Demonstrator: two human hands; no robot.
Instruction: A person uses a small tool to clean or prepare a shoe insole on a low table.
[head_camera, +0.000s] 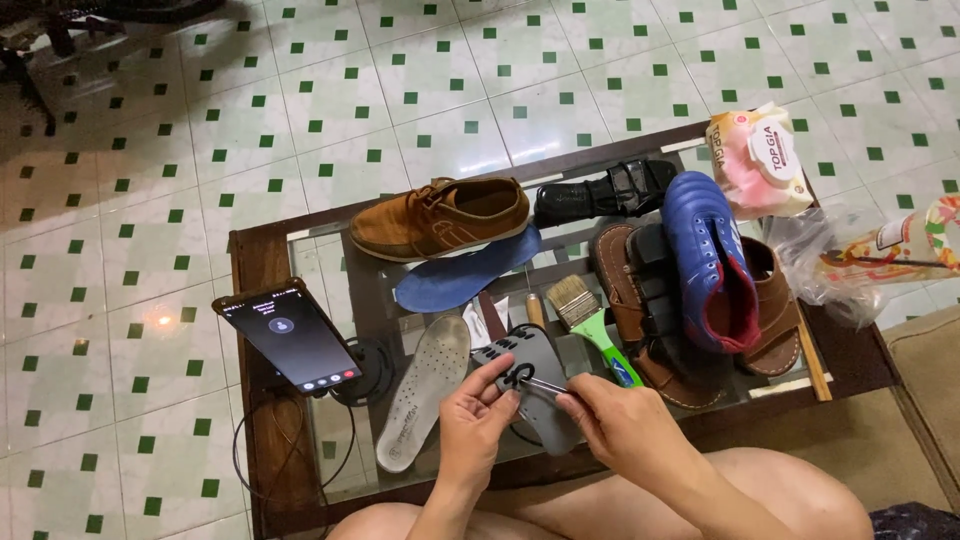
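Head view: small black-handled scissors held low centre, over the near edge of the glass-topped wooden table. Dark loop handles sit by the left thumb, thin metal blades run right toward the other hand. Left hand fingers closed on the loop end; right hand pinches the blade end. Directly beneath them lies a grey ribbed insole; whether the scissors touch it cannot be told. Just left of that lies a pale grey perforated insole, further up a blue insole under a tan suede shoe. Green-handled paintbrush sits just right of the hands, beside brown leather sandals and a blue football boot. Black smartphone stands on a stand at the left.
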